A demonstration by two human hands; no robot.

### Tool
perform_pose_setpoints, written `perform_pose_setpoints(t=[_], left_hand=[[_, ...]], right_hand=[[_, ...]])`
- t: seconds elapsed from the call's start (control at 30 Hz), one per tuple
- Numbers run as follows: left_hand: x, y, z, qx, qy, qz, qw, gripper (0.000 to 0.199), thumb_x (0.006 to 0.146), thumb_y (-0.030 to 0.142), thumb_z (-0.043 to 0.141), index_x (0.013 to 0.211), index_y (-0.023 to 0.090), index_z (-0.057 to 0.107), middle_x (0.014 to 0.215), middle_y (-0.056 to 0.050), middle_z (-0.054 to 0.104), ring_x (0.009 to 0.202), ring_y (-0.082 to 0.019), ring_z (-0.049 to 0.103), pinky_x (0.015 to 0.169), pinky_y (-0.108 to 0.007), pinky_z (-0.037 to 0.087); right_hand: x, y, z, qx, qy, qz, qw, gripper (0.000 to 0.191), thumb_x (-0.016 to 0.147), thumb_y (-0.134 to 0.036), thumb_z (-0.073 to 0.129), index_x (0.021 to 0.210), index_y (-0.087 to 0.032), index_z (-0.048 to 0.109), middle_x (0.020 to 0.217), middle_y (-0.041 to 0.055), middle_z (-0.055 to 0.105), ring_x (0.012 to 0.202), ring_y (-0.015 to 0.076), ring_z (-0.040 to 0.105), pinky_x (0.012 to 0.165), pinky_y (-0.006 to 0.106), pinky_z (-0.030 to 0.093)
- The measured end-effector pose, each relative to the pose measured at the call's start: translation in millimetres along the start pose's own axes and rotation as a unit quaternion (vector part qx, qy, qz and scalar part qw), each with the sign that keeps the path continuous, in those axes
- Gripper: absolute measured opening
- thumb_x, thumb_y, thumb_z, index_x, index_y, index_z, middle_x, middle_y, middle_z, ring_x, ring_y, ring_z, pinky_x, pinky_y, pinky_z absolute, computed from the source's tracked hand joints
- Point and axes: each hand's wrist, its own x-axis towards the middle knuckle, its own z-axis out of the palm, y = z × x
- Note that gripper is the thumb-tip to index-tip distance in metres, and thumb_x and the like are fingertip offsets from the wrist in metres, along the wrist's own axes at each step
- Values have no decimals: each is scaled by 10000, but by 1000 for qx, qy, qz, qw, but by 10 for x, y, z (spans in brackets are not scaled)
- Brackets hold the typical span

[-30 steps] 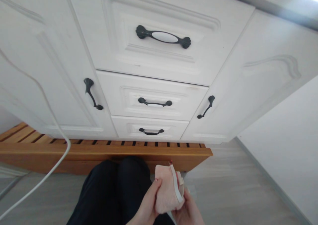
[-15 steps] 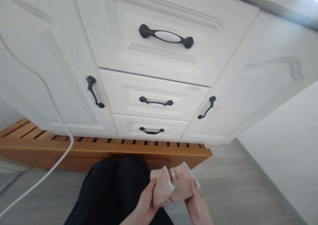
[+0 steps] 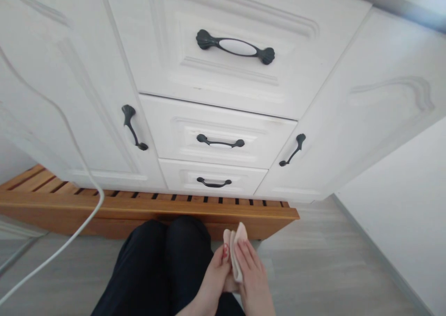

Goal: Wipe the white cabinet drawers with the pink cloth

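A: Head view. What's lost to sight?

B: Inner faces of the folded pink cloth; only its outer layers and pale edges show. Small red marking on it, beside the left hand, too small and partly covered to read. White cabinet cut off at the top edge, upper right corner hazy. White cord runs out of frame at left. Dark trousers cut off below, knees near the slatted wooden frame.

A: Hands?

B: Left: closed on the cloth, thumb along the near side, other fingers mostly hidden. Right hand: fingers straight, close together, laid flat on the cloth's outer side. Its thumb is out of sight; cannot tell whether it pinches.

A: And the cloth's position?

B: Upright between both palms, layers pressed together, just right of the knees, above the floor.
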Motion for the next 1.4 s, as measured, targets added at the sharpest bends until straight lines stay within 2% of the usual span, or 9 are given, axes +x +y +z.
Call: perform_pose_setpoints(t=[0.13, 0.33, 0.47, 0.6, 0.77, 0.97, 1.23, 1.33, 1.4], left_hand=[[-73, 90, 36, -45, 17, -36, 998, 382, 755, 310, 778, 1087, 180, 641, 1076, -78, 751, 1105, -257, 678, 1005, -365, 495], [-147, 206, 91, -68, -44, -79, 994, 332, 791, 241, 779, 1077, 136, 648, 1043, -125, 766, 1026, -259, 720, 963, -362, 539], [-187, 297, 158, -118, -67, -117, 984, 265, 805, 211, 748, 1032, 98, 671, 971, -150, 776, 923, -285, 743, 950, -431, 552], [-207, 306, 181, -114, -82, -112, 984, 248, 793, 177, 746, 1018, 98, 680, 969, -154, 777, 904, -286, 744, 928, -436, 561], [-237, 292, 150, -63, -92, -72, 991, 280, 755, 122, 744, 1030, 96, 697, 950, -138, 783, 892, -276, 746, 911, -391, 568], [-218, 378, 129, -95, -117, -115, 982, 298, 847, 210, 687, 1080, 25, 680, 1013, -204, 766, 954, -320, 739, 953, -445, 559], [-128, 409, 196, -192, -17, -170, 966, 214, 875, 176, 658, 1028, 27, 663, 965, -188, 773, 931, -290, 746, 992, -433, 550], [-127, 398, 216, -167, 24, -150, 974, 140, 861, 131, 658, 972, 46, 662, 931, -180, 774, 851, -272, 753, 931, -419, 577], [-93, 375, 201, -162, 57, -138, 975, 74, 855, 90, 646, 925, 71, 660, 896, -157, 776, 793, -243, 751, 899, -396, 585]], right_hand=[[-63, 68, 69, -104, -79, -14, 991, 757, 758, -127, 656, 1412, -473, 497, 1525, -37, 450, 1432, 411, 374, 1134, 604, 338], [-165, 8, 1, 13, -12, -68, 998, 777, 673, -386, 850, 1399, -329, 581, 1580, 71, 401, 1447, 406, 346, 1192, 537, 281], [-231, 37, -49, 266, 153, 149, 940, 691, 747, -700, 700, 1262, -242, 654, 1425, 129, 571, 1365, 330, 476, 1127, 473, 395], [-244, 64, -33, 462, 19, 296, 836, 806, 714, -829, 606, 1182, -181, 701, 1169, 156, 718, 1148, 342, 647, 980, 497, 504], [-171, 24, -19, 309, 50, 218, 925, 651, 570, -513, 897, 1092, -163, 728, 1038, 118, 757, 978, 306, 692, 927, 427, 514], [-98, -72, -80, 376, -20, 188, 907, 678, 560, -458, 912, 1126, -152, 698, 1026, 130, 757, 933, 301, 705, 857, 425, 533], [-262, 16, 125, 572, -27, 335, 748, 570, 704, -622, 775, 1120, -233, 746, 1200, 133, 724, 1111, 364, 677, 913, 525, 554], [-239, -15, 209, 536, 39, 311, 784, 654, 625, -548, 858, 1151, -180, 736, 1223, 153, 710, 1126, 377, 666, 963, 538, 534], [-216, -52, 219, 447, 104, 261, 849, 687, 603, -499, 883, 1192, -184, 722, 1246, 137, 703, 1150, 358, 655, 1023, 514, 503]])
